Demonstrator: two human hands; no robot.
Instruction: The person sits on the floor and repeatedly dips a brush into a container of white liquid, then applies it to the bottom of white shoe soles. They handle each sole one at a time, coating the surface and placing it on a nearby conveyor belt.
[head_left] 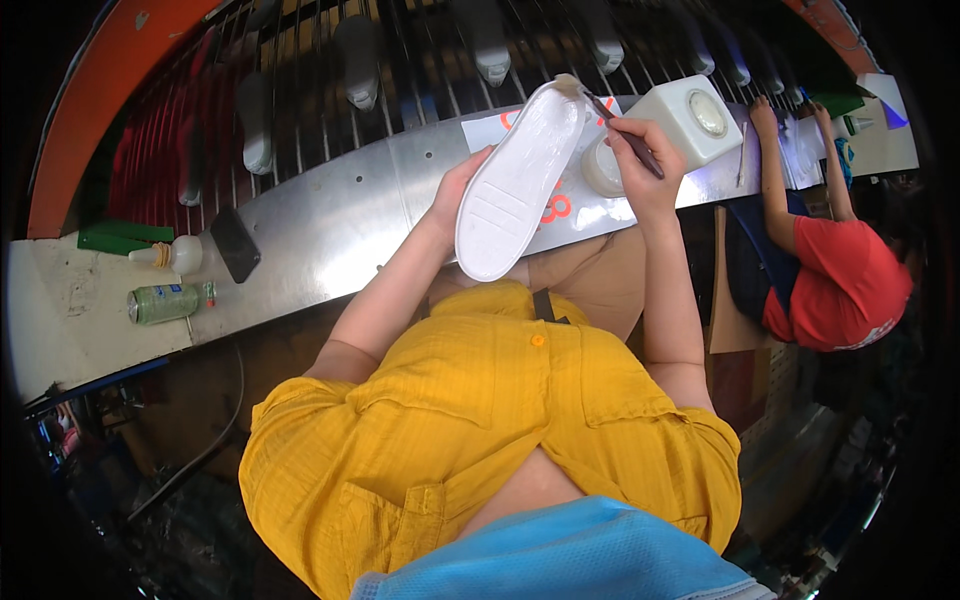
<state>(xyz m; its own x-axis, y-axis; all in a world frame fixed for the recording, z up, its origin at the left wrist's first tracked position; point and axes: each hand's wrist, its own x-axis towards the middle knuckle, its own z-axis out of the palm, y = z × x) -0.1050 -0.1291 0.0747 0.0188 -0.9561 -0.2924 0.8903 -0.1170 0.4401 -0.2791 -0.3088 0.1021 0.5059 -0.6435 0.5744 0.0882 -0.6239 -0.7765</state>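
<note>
**At the shiny metal bench, a brush meets a white shoe sole**

Over the metal bench (pixel 330 225), the left hand (pixel 452 195) holds a white shoe sole (pixel 520 180) from behind. Its fingers are wrapped around the left edge, clamped on it. The sole stands tilted, bottom side facing up at us, with its toe end pointing away.

The right hand (pixel 645 165) is closed around a thin dark brush (pixel 615 125). The brush tip touches the far end of the sole. The two hands are apart, one on each side of the sole.

Just behind the right hand sits a round white pot (pixel 602 168), and beside it a white box with a round top (pixel 692 118). Both rest on a white sheet (pixel 575 215) on the bench.

Far to the left lie a green can (pixel 165 302) on its side, a small white bottle (pixel 180 254), and a black phone (pixel 235 244).

On the right, another person in a red shirt (pixel 845 280) reaches both hands to the bench.

Dark shoe forms (pixel 357 60) hang on the rack past the bench.
</note>
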